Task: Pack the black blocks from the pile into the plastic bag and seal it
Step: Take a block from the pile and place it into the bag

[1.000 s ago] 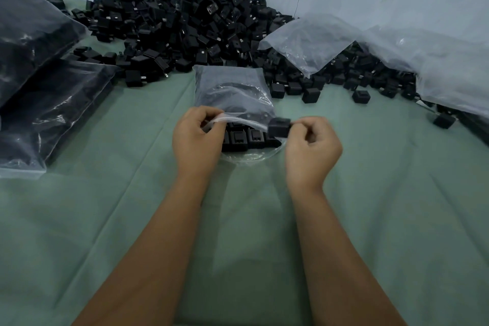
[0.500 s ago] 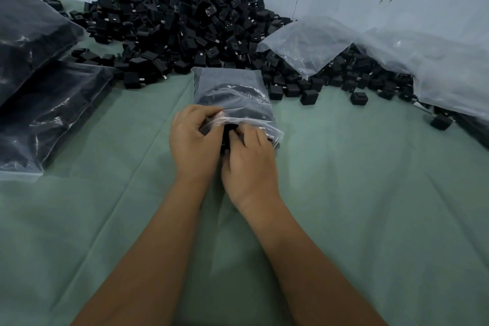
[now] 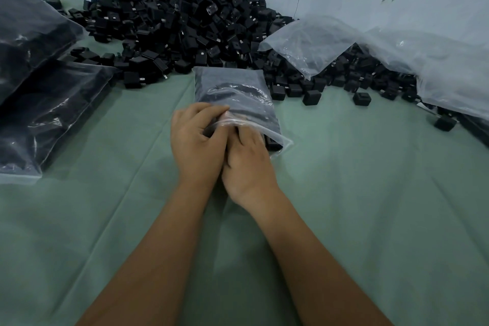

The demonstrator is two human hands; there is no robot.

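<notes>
A small clear plastic bag [image 3: 232, 87] lies on the green cloth, mouth toward me, with black blocks [image 3: 274, 144] showing inside its near right corner. My left hand [image 3: 195, 140] pinches the upper lip of the bag's mouth and holds it lifted. My right hand [image 3: 248, 164] lies flat beside it, its fairly straight fingers pushed into the mouth under the plastic, fingertips hidden. The big pile of black blocks [image 3: 185, 21] sits behind the bag against the wall.
Two filled dark bags [image 3: 53, 114] are stacked at the left edge. Empty clear bags [image 3: 312, 40] drape over blocks at the back right. Loose blocks [image 3: 361, 99] lie scattered to the right. Green cloth [image 3: 344, 206] covers the near surface.
A second ago my right hand held a block at the right of the bag's mouth. It has since moved left into the mouth, and the block is out of sight. My left hand kept its hold.
</notes>
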